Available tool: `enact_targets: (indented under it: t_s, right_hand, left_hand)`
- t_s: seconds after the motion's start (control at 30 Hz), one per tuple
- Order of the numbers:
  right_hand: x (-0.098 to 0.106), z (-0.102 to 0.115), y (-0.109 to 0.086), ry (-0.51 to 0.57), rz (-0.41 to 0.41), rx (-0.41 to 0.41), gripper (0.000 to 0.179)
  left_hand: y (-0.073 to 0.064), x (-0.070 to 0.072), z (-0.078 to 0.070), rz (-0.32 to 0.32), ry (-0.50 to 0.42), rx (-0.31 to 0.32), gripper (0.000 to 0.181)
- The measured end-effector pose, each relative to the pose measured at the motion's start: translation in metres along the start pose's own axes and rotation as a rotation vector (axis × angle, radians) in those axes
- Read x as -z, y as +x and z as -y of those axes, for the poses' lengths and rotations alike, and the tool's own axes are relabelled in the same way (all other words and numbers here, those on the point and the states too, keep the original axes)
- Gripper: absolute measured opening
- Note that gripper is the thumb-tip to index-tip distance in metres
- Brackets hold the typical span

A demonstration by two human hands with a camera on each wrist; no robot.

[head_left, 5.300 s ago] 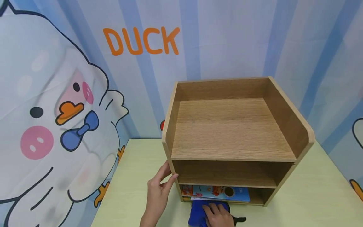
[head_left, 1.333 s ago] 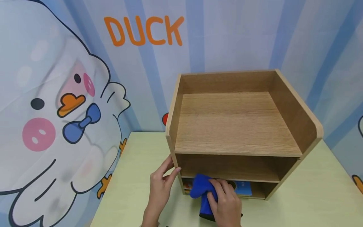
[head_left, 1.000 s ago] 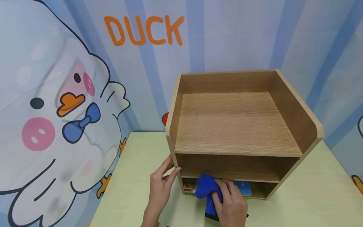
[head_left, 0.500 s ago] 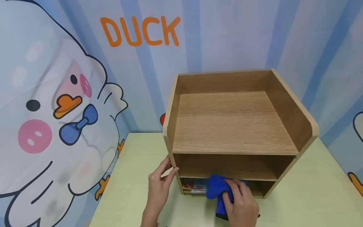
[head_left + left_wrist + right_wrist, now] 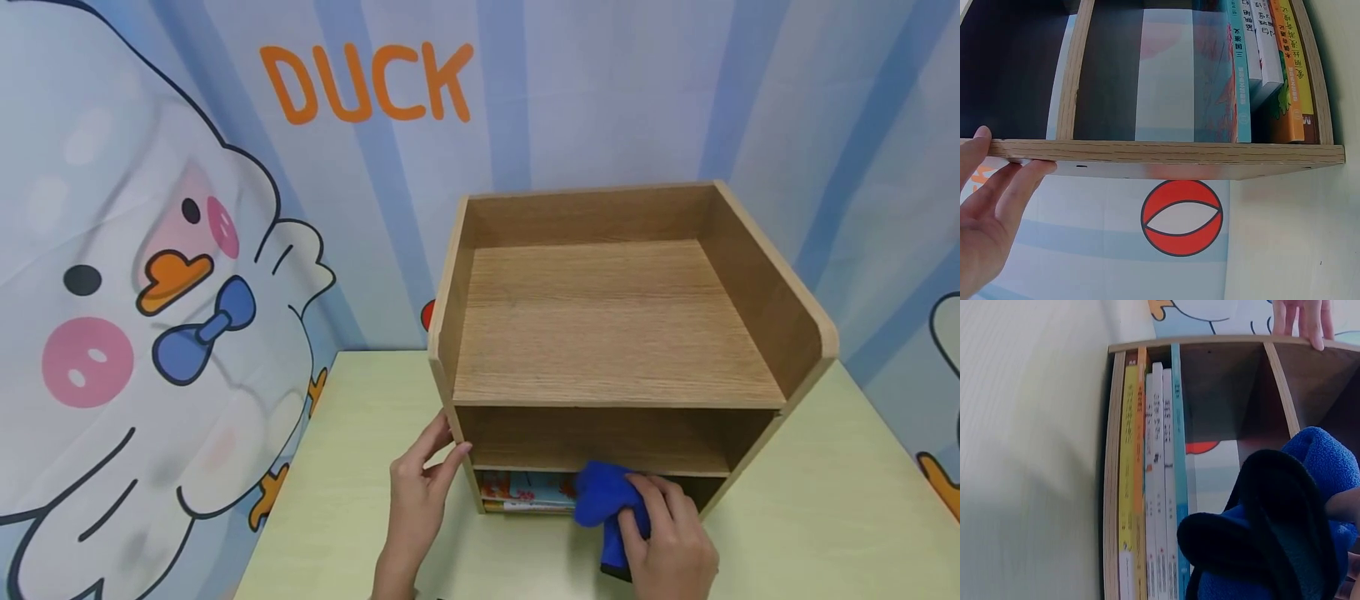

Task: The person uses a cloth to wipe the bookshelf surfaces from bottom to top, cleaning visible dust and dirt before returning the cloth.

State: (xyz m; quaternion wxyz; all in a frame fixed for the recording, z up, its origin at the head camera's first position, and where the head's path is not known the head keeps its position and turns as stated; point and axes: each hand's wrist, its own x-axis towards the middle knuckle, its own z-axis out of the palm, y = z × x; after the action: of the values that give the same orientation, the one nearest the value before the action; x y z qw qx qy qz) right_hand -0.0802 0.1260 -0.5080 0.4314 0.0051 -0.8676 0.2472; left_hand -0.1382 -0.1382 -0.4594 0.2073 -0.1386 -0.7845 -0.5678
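A wooden desktop shelf [image 5: 615,325] stands on the pale table. At its left side, my left hand [image 5: 423,492] grips the edge of the side panel, with thumb and fingers on opposite faces in the left wrist view. My right hand [image 5: 671,537] pinches a bunched blue fuzzy cloth [image 5: 600,496] with black trim, held at the front edge of the middle board. Black bands [image 5: 1272,506] on the cloth show in the right wrist view. The cloth overlaps the right part of the bottom compartment in the head view.
Several thin books lie stacked in the bottom compartment, including a teal one [image 5: 1238,75] and a yellow one [image 5: 1300,69]. The pale green table [image 5: 360,417] extends on both sides of the shelf. Behind hangs a blue striped curtain [image 5: 600,92] with a duck print.
My right hand has lifted the cloth from the table in front of the shelf, then slid it rightward along the middle board's edge. My left hand keeps its grip on the side panel.
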Motion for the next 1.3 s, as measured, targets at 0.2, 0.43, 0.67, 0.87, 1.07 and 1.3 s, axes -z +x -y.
enact_targets:
  t_s: [0.2, 0.43, 0.67, 0.87, 1.07, 1.3]
  right_hand:
    - [0.008, -0.010, 0.001, -0.029, 0.008, -0.035, 0.032]
    - [0.015, -0.025, 0.001, -0.088, -0.026, -0.082, 0.032]
    - [0.021, -0.036, 0.002, -0.112, -0.063, -0.109, 0.030]
    - [0.030, -0.046, 0.003, -0.135, -0.078, -0.148, 0.025]
    - [0.038, -0.057, 0.006, -0.153, -0.100, -0.200, 0.023]
    - [0.043, -0.064, 0.007, -0.146, -0.100, -0.237, 0.023]
  left_hand:
    - [0.000, -0.001, -0.001, -0.005, 0.000, 0.001, 0.052]
    - [0.000, -0.001, -0.003, -0.006, -0.008, -0.002, 0.051]
    - [0.000, -0.002, 0.000, -0.006, -0.023, 0.009, 0.053]
    - [-0.001, -0.003, -0.002, -0.014, 0.007, 0.041, 0.053]
    - [-0.001, -0.003, -0.003, -0.017, 0.021, 0.045, 0.053]
    - [-0.002, -0.002, 0.000, -0.006, -0.001, 0.023, 0.053]
